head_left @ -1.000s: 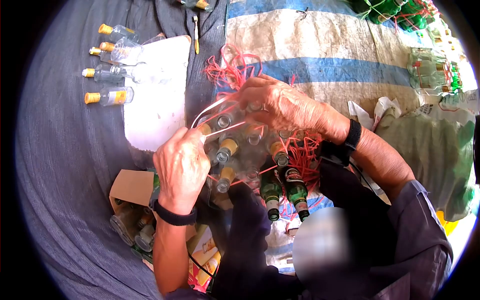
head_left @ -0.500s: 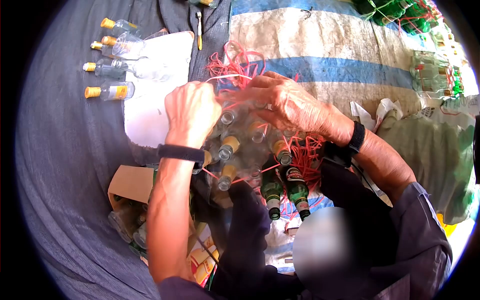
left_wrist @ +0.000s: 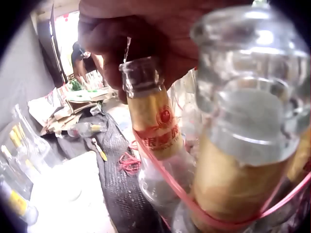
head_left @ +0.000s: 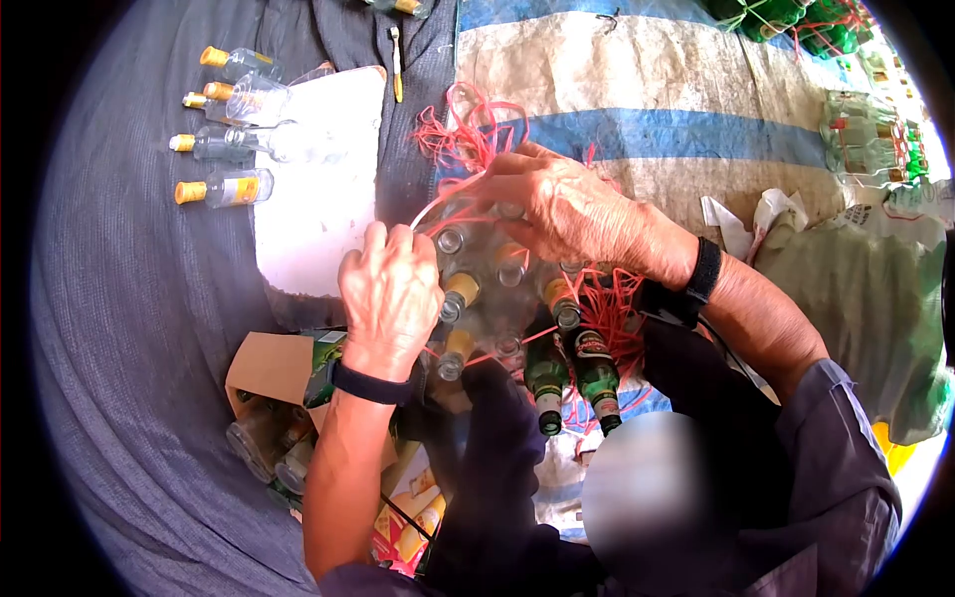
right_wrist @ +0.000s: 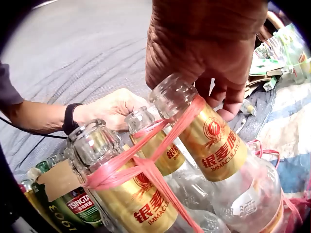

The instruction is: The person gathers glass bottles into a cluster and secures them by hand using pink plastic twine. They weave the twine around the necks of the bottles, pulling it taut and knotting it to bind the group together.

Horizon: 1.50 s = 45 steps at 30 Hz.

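A cluster of clear glass bottles (head_left: 460,295) with gold neck labels stands between my hands, with pink plastic twine (right_wrist: 146,166) looped round and crossing between the necks. My left hand (head_left: 391,291), at the cluster's left side, has its fingers curled on a strand of the twine. On the far side, my right hand (head_left: 572,204) pinches the strand over the bottle tops, its fingertips partly hidden. A pale strand runs between the two hands. In the left wrist view a labelled bottle neck (left_wrist: 151,119) is right under the left fingers. Two green bottles (head_left: 597,376) lean at the near side.
More clear bottles (head_left: 237,187) lie by a white board (head_left: 313,219) at left. An open carton (head_left: 269,366) holds bottles at lower left. Tangled pink twine (head_left: 473,134) lies on the striped sheet (head_left: 647,80). Bundled bottles (head_left: 858,139) stand at right.
My left hand moved from the left up and in toward the right hand, then back down to the left, drawing the strand out between them. The right hand has barely moved.
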### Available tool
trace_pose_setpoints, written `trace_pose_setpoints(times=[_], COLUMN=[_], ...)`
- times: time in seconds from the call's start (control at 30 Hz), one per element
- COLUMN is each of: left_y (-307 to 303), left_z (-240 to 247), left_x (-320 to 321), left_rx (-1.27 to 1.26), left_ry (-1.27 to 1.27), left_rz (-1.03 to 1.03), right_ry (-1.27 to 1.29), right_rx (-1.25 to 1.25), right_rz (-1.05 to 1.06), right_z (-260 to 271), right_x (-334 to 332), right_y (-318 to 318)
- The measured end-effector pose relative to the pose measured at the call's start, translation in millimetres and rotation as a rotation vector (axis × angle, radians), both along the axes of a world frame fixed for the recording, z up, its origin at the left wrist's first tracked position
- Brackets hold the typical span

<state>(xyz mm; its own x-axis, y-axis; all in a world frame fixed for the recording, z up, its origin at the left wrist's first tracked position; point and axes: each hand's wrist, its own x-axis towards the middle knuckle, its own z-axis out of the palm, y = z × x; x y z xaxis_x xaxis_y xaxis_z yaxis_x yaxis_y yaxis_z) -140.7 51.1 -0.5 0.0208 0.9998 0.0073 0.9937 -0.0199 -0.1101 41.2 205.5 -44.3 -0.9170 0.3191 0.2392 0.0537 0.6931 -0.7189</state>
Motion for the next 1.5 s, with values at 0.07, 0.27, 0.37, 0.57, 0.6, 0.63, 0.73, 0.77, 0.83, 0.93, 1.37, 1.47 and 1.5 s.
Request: trace_pose_setpoints(times=[0.07,0.27,0.37,0.57,0.6,0.63,0.73,0.77,0.83,0.93,1.37,1.47,1.5], left_y=[-3.1,-14.7,-19.5,-43.3,-45.2,-46.5,-44.4,-43.7,-41.7,-35.7,-10.5,-13.9,-15.7], left_z=[5.5,18.6,32.1,38.0,38.6,39.0,38.8,40.5,47.7,54.6,78.5,83.1,84.1], left_x=[3.0,10.0,32.7,50.3,49.7,49.1,46.4,45.5,43.0,34.5,9.5,19.7,25.2], left_rx=[-0.042,-0.068,-0.037,-0.033,-0.038,-0.043,0.036,0.037,0.029,0.177,0.483,0.534,0.544], left_ry=[0.076,0.051,0.076,0.114,0.093,0.073,0.014,0.014,-0.120,-0.187,-0.478,-0.532,-0.536], left_rz=[-0.019,-0.238,-0.132,-0.120,-0.113,-0.107,-0.099,-0.099,0.014,0.120,0.025,-0.057,-0.039], right_ry=[-0.006,-0.035,-0.057,-0.058,-0.057,-0.012,0.058,0.084,0.036,-0.031,0.166,0.130,0.104], right_rx=[-0.008,-0.041,-0.045,-0.143,-0.143,-0.109,-0.063,-0.052,-0.040,-0.050,-0.159,-0.195,-0.232], right_rz=[-0.009,0.036,-0.022,-0.044,-0.041,-0.071,-0.083,-0.063,-0.059,-0.064,-0.129,-0.158,-0.199], right_z=[-4.2,0.3,0.4,-3.1,-2.2,1.3,-0.9,-1.8,-0.6,0.1,27.5,45.9,56.5], right_x=[0.2,0.9,2.0,1.2,2.0,3.0,0.8,-0.7,-2.0,-2.3,7.9,20.9,27.6], right_y=[-0.4,1.3,-1.4,-0.6,-1.1,-2.3,-1.4,-0.9,-0.5,-1.7,6.8,13.7,14.1])
